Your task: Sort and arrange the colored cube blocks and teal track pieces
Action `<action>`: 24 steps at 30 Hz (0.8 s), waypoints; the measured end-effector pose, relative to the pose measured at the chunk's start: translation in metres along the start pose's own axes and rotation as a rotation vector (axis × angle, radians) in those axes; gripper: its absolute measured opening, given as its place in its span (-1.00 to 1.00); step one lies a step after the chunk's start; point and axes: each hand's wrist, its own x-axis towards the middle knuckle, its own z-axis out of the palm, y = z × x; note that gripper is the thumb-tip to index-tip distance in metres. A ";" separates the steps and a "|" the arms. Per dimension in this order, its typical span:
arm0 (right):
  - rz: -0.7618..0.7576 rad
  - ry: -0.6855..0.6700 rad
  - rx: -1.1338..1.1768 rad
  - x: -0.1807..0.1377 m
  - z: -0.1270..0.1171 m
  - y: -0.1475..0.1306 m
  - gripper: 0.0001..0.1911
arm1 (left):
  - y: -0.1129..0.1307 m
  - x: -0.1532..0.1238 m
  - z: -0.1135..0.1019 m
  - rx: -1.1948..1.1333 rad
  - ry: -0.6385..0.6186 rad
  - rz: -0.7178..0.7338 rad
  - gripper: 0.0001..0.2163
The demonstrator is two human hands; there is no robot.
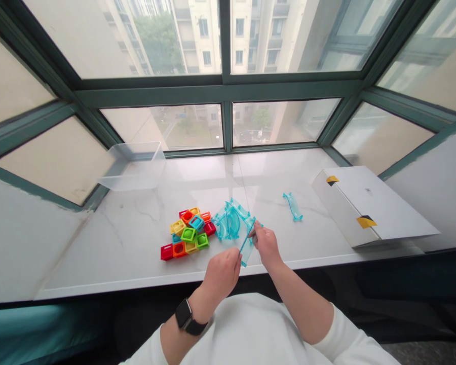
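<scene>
Right of the held turquoise piece [247,237], a box [376,208] bears a blurred mark [368,191].

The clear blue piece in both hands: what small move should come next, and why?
Perhaps lower the clear blue piece beside the blue pile: the left hand and right hand both grip it, and the pile lies just beyond.
</scene>
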 end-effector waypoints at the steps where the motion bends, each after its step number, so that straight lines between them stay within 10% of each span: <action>1: 0.006 0.004 -0.007 0.000 0.000 -0.001 -0.28 | 0.001 0.000 0.001 0.014 -0.005 -0.003 -0.72; 13: -0.278 -0.104 -0.425 -0.034 0.006 -0.018 -0.73 | -0.008 0.006 -0.002 0.008 -0.028 -0.149 -0.59; 24: -0.407 -0.483 -0.572 -0.042 -0.007 -0.028 -0.61 | -0.017 0.013 -0.004 -0.282 0.031 -0.255 -0.63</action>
